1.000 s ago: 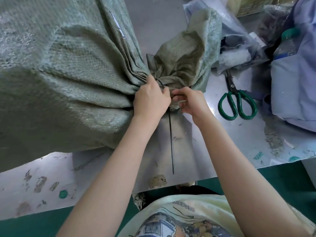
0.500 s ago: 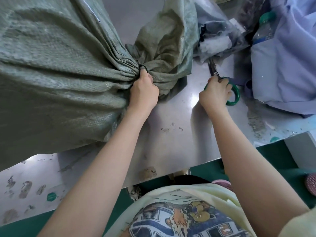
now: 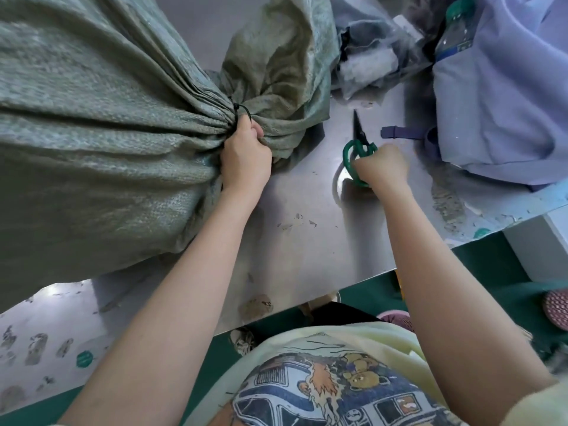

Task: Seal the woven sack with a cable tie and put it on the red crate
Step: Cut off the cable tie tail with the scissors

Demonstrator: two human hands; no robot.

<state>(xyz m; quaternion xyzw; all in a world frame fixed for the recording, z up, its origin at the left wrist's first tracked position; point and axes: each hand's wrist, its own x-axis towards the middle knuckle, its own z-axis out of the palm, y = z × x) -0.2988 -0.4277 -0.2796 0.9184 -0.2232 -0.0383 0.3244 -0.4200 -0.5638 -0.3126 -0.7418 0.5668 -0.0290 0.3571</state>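
the woven sack [image 3: 92,133] lies on its side on the metal table [image 3: 301,241], its neck bunched tight and the loose mouth flaring out past it. a black cable tie [image 3: 242,110] is looped round that neck. the left hand [image 3: 244,161] is fisted on the gathered fabric right at the tie, fingers curled in hard. to the right of the sack's neck, clear of it, the right hand [image 3: 381,167] is wrapped round the green handles of the scissors [image 3: 358,139], blades closed and pointing away from the person. past the sack's mouth sits a clear plastic bag [image 3: 368,56], and further right a blue cloth [image 3: 507,103] with a plastic bottle [image 3: 458,29].
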